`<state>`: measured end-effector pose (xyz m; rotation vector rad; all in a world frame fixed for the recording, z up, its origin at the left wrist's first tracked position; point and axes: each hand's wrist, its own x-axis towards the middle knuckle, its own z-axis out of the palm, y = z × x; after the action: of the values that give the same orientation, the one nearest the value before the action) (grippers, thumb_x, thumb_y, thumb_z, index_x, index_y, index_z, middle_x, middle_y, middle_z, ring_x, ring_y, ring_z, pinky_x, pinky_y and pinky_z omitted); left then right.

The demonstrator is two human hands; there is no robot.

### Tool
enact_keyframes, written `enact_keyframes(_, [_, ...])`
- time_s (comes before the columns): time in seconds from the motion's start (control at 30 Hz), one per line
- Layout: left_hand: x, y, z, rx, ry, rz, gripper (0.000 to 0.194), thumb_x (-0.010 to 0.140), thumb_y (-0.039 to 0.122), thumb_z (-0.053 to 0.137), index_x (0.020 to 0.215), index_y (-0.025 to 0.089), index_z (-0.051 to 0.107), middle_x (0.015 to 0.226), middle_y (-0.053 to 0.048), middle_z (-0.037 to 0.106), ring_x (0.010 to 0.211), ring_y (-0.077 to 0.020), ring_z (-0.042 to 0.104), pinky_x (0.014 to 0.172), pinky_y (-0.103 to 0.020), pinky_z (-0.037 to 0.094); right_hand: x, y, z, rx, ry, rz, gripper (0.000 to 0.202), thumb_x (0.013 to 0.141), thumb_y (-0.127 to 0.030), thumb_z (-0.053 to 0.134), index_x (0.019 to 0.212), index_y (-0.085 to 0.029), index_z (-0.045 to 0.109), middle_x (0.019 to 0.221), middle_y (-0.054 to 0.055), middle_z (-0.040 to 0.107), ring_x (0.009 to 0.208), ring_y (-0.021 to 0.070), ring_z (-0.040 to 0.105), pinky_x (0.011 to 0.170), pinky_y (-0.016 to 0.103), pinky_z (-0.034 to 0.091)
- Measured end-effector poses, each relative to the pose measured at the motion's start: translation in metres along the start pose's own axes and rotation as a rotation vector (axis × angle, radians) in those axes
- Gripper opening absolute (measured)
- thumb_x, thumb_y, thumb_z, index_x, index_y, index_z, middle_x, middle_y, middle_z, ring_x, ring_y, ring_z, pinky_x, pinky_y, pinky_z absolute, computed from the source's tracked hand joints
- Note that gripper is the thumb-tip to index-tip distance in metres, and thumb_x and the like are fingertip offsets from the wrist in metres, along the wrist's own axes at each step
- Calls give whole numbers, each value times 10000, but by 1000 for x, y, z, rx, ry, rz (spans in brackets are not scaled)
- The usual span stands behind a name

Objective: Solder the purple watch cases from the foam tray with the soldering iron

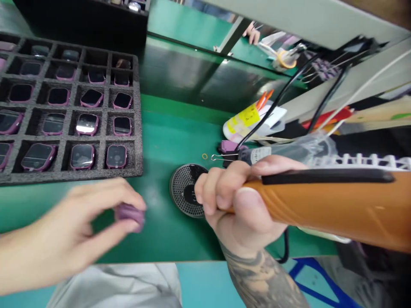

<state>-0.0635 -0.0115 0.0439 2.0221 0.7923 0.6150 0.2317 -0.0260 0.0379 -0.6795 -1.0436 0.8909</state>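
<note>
My left hand point(102, 218) pinches a small purple watch case point(130, 216) between thumb and fingers, in front of the foam tray; motion blurs the case. My right hand point(237, 196) is wrapped around the narrow end of a thick orange-brown tool point(321, 201) with a long black strip along its top. The tool runs off to the right edge, close to the camera, and its exact kind is unclear. Behind my right fingers lies a round black perforated disc point(181, 190), partly covered. A grey foam tray point(138, 158) holds purple-framed smartwatches point(116, 156) in its compartments.
On the green table point(160, 141) lie a white bottle with a yellow label point(242, 122), a small yellow ring point(204, 156) and a binder clip point(229, 159). A black cable point(279, 100) hangs at the right. Another person's hand point(253, 34) appears beyond the partition.
</note>
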Motion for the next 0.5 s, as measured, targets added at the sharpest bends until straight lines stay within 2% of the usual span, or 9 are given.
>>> enact_keyframes(0.07, [24, -2, 26, -81, -151, 13, 111, 1212, 168, 678, 1180, 253, 743, 1047, 22, 823, 902, -136, 778, 809, -249, 636, -1, 3, 0, -9, -24, -6, 239, 1119, -277, 905, 1304, -357, 776, 782, -135, 707, 501, 89, 562, 545, 290, 559])
enact_keyframes(0.1, [33, -5, 36, -43, -192, 59, 113, 1205, 160, 677, 1142, 239, 727, 1028, 14, 809, 897, -157, 763, 804, -280, 634, -2, 4, 0, -15, -37, -3, 236, 1129, -274, 893, 1316, -356, 773, 791, -136, 708, 508, 89, 563, 558, 295, 576])
enact_keyframes(0.17, [43, -11, 49, 144, -186, 193, 106, 1212, 186, 675, 1122, 210, 726, 1073, -40, 808, 941, -225, 748, 827, -371, 639, -2, 3, -1, -30, -61, 10, 232, 1149, -274, 871, 1337, -360, 767, 806, -136, 709, 524, 88, 578, 588, 308, 606])
enact_keyframes(0.27, [44, -19, 52, 363, -128, 325, 165, 1259, 259, 631, 1207, 178, 766, 1246, -120, 819, 1043, -302, 748, 882, -469, 639, -3, 1, -4, -51, -93, 38, 239, 1152, -293, 875, 1347, -369, 760, 817, -136, 705, 531, 90, 601, 613, 331, 633])
enact_keyframes(0.4, [37, -22, 45, 394, -181, 381, 263, 1289, 366, 613, 1308, 177, 795, 1337, -139, 833, 1136, -340, 762, 897, -498, 632, -4, 0, -4, -83, -92, 82, 206, 1182, -288, 813, 1356, -367, 735, 835, -125, 670, 554, 96, 612, 645, 357, 653])
enact_keyframes(0.5, [36, -21, 45, 417, -172, 423, 208, 1267, 264, 645, 1333, 167, 817, 1336, -136, 846, 1150, -331, 766, 890, -482, 621, -5, 3, -2, -103, -124, 68, 206, 1173, -268, 798, 1350, -346, 728, 837, -113, 640, 570, 101, 623, 619, 358, 644])
